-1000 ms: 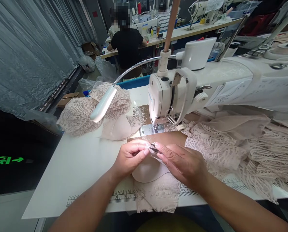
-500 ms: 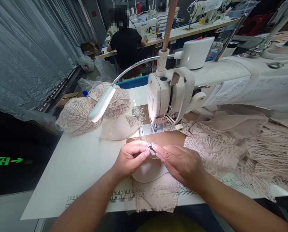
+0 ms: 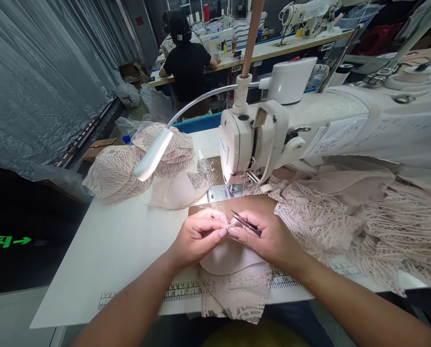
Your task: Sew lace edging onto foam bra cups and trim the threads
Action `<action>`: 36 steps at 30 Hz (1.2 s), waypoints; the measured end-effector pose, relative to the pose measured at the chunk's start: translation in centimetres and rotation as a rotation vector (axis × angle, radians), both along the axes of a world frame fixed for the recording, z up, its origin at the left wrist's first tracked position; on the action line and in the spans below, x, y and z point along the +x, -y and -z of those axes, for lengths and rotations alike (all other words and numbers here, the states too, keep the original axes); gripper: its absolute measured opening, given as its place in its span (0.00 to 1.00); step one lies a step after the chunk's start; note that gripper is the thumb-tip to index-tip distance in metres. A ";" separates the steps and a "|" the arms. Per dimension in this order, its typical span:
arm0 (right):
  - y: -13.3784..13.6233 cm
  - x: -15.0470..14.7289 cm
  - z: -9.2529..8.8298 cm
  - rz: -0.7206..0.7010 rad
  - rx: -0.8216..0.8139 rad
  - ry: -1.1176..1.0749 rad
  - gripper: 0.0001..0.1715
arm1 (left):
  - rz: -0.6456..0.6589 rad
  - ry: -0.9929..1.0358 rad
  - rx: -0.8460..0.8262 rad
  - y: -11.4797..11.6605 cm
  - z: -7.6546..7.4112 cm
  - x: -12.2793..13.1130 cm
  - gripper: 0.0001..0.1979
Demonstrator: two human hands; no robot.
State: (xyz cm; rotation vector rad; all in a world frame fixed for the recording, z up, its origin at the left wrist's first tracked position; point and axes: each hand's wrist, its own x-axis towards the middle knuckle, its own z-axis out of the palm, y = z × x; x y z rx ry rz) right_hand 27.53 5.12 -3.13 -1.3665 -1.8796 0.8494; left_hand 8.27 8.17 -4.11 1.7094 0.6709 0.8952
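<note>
Pinching the beige cup piece's point(image 3: 232, 260) far edge before the sewing machine point(image 3: 237, 144), the left hand point(image 3: 200, 235) and right hand point(image 3: 268, 236) let its lace point(image 3: 233, 296) overhang the table point(image 3: 128, 255), scissors point(image 3: 250, 226) tucked along the right fingers, presumably freeing that thumb to pinch.

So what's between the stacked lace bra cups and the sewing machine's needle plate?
A single lace-trimmed bra cup and part of a brown sheet lie between the stacked cups and the needle plate, in the head view.

Scissors point(image 3: 249, 225) dark metal; cup piece point(image 3: 230, 259) smooth matt cloth; lace pile point(image 3: 320, 224) rough.
</note>
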 end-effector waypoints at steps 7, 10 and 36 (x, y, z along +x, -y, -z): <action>-0.1 -0.1 0.1 0.093 0.021 -0.125 0.17 | -0.002 -0.013 -0.068 -0.1 -0.2 -0.1 0.07; -0.1 -0.1 -0.1 0.121 -0.018 -0.157 0.16 | -0.010 -0.013 -0.097 -0.2 -0.2 -0.1 0.07; -0.2 0.5 2.0 0.070 0.790 0.328 0.18 | -0.122 0.050 -0.176 -0.3 -0.2 -0.3 0.09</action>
